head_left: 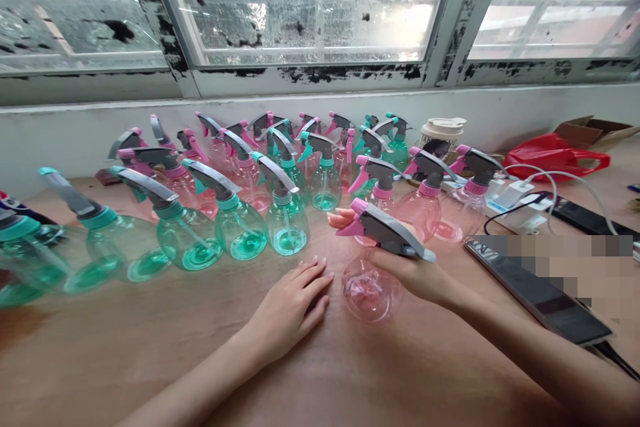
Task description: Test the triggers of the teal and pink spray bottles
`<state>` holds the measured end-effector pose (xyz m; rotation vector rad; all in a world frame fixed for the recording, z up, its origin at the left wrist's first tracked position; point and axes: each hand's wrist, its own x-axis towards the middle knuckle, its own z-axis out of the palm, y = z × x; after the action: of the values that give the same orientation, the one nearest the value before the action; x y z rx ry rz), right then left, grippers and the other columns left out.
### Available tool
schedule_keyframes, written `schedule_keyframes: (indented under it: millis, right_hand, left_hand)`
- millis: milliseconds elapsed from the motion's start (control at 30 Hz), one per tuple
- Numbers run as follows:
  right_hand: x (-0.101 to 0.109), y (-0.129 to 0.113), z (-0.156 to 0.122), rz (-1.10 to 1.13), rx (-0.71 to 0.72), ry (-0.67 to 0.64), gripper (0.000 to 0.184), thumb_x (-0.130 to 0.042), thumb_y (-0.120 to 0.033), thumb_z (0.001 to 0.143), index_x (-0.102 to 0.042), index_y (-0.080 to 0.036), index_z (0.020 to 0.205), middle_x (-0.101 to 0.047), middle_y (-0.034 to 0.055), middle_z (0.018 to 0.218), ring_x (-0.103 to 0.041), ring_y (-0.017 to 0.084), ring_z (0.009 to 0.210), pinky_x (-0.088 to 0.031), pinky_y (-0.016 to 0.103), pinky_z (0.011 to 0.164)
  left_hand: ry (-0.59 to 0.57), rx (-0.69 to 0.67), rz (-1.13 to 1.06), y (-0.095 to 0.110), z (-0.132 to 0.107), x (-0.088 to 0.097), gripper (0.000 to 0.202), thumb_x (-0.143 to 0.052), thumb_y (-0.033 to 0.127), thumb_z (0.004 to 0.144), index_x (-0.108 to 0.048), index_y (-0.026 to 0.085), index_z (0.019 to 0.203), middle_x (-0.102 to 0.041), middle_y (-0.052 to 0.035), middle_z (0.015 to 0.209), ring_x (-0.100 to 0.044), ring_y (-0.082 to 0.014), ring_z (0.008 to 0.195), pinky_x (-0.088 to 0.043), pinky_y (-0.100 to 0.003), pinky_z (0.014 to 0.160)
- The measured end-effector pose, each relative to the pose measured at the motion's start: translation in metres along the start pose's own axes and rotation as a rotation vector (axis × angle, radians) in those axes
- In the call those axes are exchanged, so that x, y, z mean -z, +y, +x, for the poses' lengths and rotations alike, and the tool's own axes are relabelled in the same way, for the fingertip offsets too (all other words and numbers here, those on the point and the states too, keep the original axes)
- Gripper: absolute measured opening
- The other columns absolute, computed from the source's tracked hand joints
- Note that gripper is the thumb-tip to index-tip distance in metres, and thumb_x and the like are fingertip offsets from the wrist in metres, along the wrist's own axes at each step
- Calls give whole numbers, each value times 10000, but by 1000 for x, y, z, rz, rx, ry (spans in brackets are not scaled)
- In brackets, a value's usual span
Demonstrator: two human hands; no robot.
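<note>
My right hand point(400, 270) is wrapped round the neck of a pink spray bottle point(373, 294), just below its grey and pink trigger head. That bottle is see-through, with its base at or close to the tabletop. To its left, my left hand point(295, 300) lies on the table with fingers stretched out and nothing in them. Beyond the left hand stands a row of green spray bottles point(287, 230). Pink spray bottles point(420, 210) stand just behind the held one. Part of the right hand's grip is hidden behind the trigger head.
More pink and green bottles crowd back to the wall. A lidded paper cup point(443, 130), a red plastic bag point(555, 155) and a cardboard box point(595, 130) sit at the back right. A power strip point(520, 210) with cables and a phone point(537, 287) lie on the right.
</note>
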<state>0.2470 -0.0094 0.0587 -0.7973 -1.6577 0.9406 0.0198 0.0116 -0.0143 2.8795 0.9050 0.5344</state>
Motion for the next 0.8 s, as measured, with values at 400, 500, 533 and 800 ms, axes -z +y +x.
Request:
schedule_keyframes:
  millis: [400,500,533,800]
  right_hand:
    - [0,0,2,-29,57,0,388,-534,-66,806,-628,-248,1135,-692,46,1185,-629,228,1151,-484,407,998]
    - [-1,-1,2,-56,23,24,296,-554,-169,875,-615,-252,1153,-697,37,1120,-652,220,1077,-511,385,942]
    - [-1,-2,2,-79,12,36,249,-554,-215,897,-622,-250,1134,-699,34,1085,-658,216,1041,-517,376,918]
    - [-2,-4,1,-229,31,110,214,-543,-413,936,-621,-227,864,-621,12,787,-620,186,767,-506,319,700]
  left_hand:
    - [-17,3,-19,1,1,2,353,-478,214,974,-591,154,1303,-547,-130,1409,-487,-264,1325,-397,-468,1100]
    - [-8,7,-33,2,1,3,346,-473,214,974,-594,168,1294,-551,-126,1405,-494,-263,1319,-402,-467,1095]
    - [-6,8,-36,2,1,3,345,-473,213,972,-595,171,1292,-553,-125,1404,-495,-264,1318,-407,-467,1092]
    - [13,-1,-46,-1,1,1,347,-483,212,967,-597,167,1292,-554,-125,1403,-488,-272,1323,-418,-477,1083]
